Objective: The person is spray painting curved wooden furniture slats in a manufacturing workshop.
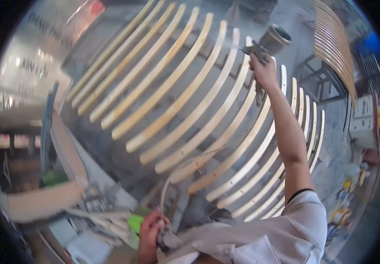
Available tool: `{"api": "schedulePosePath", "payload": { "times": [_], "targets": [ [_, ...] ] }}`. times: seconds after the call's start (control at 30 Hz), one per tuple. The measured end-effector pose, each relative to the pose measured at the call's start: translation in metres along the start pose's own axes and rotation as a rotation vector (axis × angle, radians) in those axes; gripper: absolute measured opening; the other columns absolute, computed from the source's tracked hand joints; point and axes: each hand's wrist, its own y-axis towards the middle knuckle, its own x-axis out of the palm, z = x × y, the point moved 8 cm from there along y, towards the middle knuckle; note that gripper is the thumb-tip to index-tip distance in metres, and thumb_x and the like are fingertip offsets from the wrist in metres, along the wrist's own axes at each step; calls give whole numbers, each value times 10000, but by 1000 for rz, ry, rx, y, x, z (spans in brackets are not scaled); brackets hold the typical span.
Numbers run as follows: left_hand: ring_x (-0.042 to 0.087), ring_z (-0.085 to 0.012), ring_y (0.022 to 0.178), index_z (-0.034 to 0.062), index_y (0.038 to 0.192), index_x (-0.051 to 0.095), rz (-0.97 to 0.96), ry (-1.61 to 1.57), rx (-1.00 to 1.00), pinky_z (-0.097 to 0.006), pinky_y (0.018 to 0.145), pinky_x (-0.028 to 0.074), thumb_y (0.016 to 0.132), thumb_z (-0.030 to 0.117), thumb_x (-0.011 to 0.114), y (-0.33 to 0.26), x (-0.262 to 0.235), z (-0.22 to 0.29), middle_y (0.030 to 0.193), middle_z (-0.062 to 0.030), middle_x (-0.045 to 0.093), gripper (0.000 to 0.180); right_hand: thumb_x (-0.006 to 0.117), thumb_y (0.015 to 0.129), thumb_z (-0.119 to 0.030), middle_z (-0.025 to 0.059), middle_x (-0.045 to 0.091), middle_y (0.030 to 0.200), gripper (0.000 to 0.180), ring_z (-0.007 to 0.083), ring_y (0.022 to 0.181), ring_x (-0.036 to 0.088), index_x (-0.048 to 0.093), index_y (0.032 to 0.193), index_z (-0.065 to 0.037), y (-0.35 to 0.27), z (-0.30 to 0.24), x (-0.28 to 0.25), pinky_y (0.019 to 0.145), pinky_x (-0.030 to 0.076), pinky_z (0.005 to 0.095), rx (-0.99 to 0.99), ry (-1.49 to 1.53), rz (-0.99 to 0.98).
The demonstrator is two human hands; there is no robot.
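Nearest the camera, low in the view, the left hand (151, 233) is bent in close to the body, its fingers curled shut around a small dark grey object (168, 240) that cannot be made out clearly. A thin pale hose (166, 185) curves up from beside this hand toward the wooden pieces. Just left of the hand lies a bright green scrap (134, 221) on a cluttered grey surface.

The right arm reaches straight out, up and away from the white-sleeved shoulder, over the wood. The right hand (264, 72) is closed around the grip of a spray gun (256, 49), which it holds above the far ends of the slats. The gun's nozzle points left and a little away from the person, and its metal cup (277, 38) sits tilted on top at the right; what the cup holds cannot be seen.

Under the arm, a row of curved wooden slats (177, 101) lies side by side on a grey rack, their long axes running from lower right to upper left. Farther off at the upper right, another batch of curved slats (335, 44) stands stacked on edge.
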Motion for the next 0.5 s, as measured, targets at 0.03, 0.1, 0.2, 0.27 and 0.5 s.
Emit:
{"api": "schedulePosePath", "payload": {
  "times": [0.03,0.1,0.2,0.27,0.5],
  "targets": [
    [584,-133,795,-6,1279,538,77,-86,-40,-250,724,477,873,-3,517,-11,-4,-2,906,-82,626,406,656,895,-253,16,584,683,226,110,496,512,612,927,-34,-33,-7,5,426,425,277,28,6,-43],
    [584,-127,791,-11,1306,521,180,-209,-55,-245,716,476,880,-7,522,-32,-15,-13,910,-73,629,426,648,910,-249,10,578,678,223,99,489,501,603,910,-30,-105,-21,16,414,396,253,105,54,-109],
    [589,-121,789,-4,1335,506,255,-320,-43,-243,715,479,892,-4,534,-57,-23,-43,918,-69,634,443,634,929,-249,18,610,702,201,75,504,525,605,899,-53,-199,-28,31,387,386,219,136,93,-248],
    [592,-118,787,3,1347,501,281,-371,-32,-243,716,482,899,-2,541,-77,-25,-64,923,-70,638,450,644,924,-254,13,609,696,207,71,470,504,606,909,-52,-249,-31,37,386,383,222,69,140,-279],
    [609,-119,825,28,1338,527,304,-480,109,-240,741,490,902,9,552,-149,-21,-123,956,-66,645,437,679,877,-168,152,646,740,224,198,629,568,628,1018,-2,-384,-82,96,616,469,327,-144,186,-494]
  ]
}}
